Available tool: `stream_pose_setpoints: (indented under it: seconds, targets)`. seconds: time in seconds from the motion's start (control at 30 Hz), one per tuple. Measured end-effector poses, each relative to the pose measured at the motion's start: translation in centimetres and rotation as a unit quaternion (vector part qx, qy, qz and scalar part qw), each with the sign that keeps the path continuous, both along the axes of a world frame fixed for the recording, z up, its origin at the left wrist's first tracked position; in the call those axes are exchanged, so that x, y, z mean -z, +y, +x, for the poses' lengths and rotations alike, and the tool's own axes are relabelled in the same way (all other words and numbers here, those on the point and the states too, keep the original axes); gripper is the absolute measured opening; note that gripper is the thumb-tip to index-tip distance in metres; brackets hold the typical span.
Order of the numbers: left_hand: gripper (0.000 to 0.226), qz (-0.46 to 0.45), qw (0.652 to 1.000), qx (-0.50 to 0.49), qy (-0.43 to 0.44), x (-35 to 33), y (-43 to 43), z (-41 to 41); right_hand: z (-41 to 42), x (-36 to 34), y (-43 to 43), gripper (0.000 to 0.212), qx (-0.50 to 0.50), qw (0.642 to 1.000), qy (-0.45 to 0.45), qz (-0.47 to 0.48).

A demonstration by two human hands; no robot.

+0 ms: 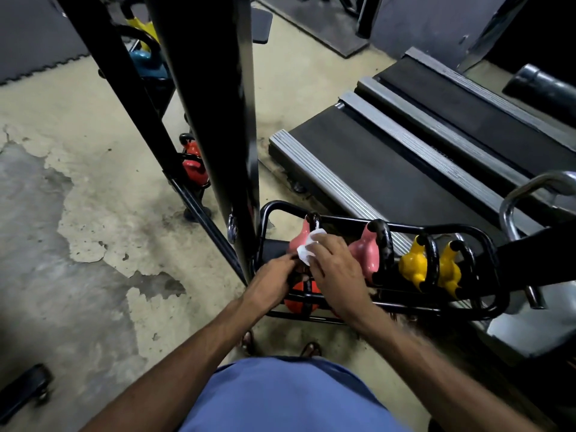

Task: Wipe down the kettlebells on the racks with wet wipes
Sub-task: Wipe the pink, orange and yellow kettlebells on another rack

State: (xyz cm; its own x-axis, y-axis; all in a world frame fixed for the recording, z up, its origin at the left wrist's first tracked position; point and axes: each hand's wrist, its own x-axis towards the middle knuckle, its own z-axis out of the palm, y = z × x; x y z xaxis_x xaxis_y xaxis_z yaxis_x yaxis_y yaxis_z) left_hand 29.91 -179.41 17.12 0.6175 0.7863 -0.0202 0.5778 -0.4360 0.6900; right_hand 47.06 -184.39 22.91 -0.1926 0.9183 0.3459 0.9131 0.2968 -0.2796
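Right hand point(335, 269) is pressing a white wet wipe point(307, 249) flat against the pink kettlebell point(296, 243) at the rack's point(436, 227) left end, grip spread, fingers straight over the wipe. Left hand point(274, 275) is touching the same kettlebell's lower side; its grip is hidden, cannot tell how far closed. A second pink kettlebell point(364, 254) and two yellow kettlebells point(413, 266) are sitting along the rack toward its right end, an orange kettlebell point(299, 299) on the tier below. A black upright post point(224, 120) is crowding the rack's left end. Treadmills point(405, 169) are lying behind the rack's far edge.
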Motion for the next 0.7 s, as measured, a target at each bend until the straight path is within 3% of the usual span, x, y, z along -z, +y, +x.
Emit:
stream_pose_setpoints:
  seconds: [0.03, 0.1, 0.2, 0.3, 0.37, 0.5, 0.57, 0.63, 0.7]
  targets:
    - [0.044, 0.02, 1.0, 0.007, 0.008, -0.4, 0.3, 0.1, -0.4, 0.1, 0.0, 0.019, 0.069, 0.992, 0.102, -0.022]
    - [0.044, -0.031, 1.0, -0.004, 0.002, -1.3, 0.5, 0.1, -1.9, -0.4, -0.6, 0.022, 0.204, 0.932, 0.297, -0.046]
    - [0.03, -0.039, 0.999, 0.005, -0.036, -1.5, 0.4, 0.0, -2.8, -0.2, 0.1, 0.017, 0.266, 0.824, 0.482, -0.132]
    - [0.02, -0.046, 0.998, -0.001, -0.033, -1.2, 0.4, -0.1, -2.3, -0.8, 2.9, 0.03, 0.314, 0.691, 0.616, -0.209]
    - [0.017, -0.048, 0.999, -0.012, -0.009, -1.3, 0.6, -0.1, -1.9, -1.6, 3.8, 0.041, 0.333, 0.646, 0.643, -0.244]
    - [0.024, -0.049, 0.999, -0.016, -0.014, -1.9, 0.3, 0.0, -1.9, -1.7, 1.9, 0.044, 0.28, 0.663, 0.646, -0.252]
    - [0.026, -0.046, 0.998, -0.018, -0.039, -1.7, 0.1, 0.0, -2.0, -1.1, 0.9, 0.033, 0.271, 0.7, 0.625, -0.212]
    - [0.029, -0.048, 0.998, -0.016, -0.047, -1.6, 0.1, 0.1, -1.8, -0.8, 0.3, 0.021, 0.262, 0.768, 0.562, -0.16]
    - [0.034, -0.041, 0.998, -0.019, -0.049, -1.4, 0.2, 0.0, -1.9, -0.9, -0.6, 0.015, 0.236, 0.858, 0.444, -0.11]
